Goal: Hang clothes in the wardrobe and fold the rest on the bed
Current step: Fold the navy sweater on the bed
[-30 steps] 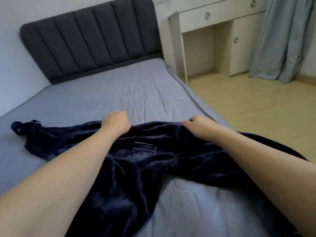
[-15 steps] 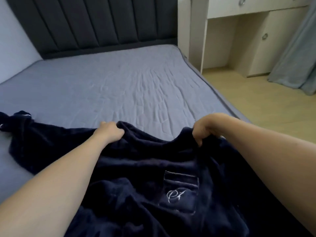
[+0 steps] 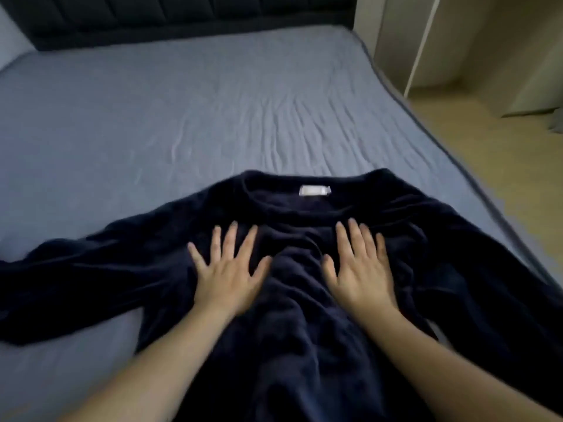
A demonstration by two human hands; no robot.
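Sweater (image 3: 304,330) flat on bed (image 3: 213,117) | headboard (image 3: 152,19) beyond — desk (image 3: 441,41) right

dark headboard (image 3: 182,13), wooden floor (image 3: 487,166), pale cabinet (image 3: 475,41)

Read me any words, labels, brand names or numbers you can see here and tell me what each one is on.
White neck label inside the collar of the dark navy fleece top: too blurred to read.
Nothing else carries text: none shows on the grey-blue bed sheet, the dark padded headboard or the cream cabinet.
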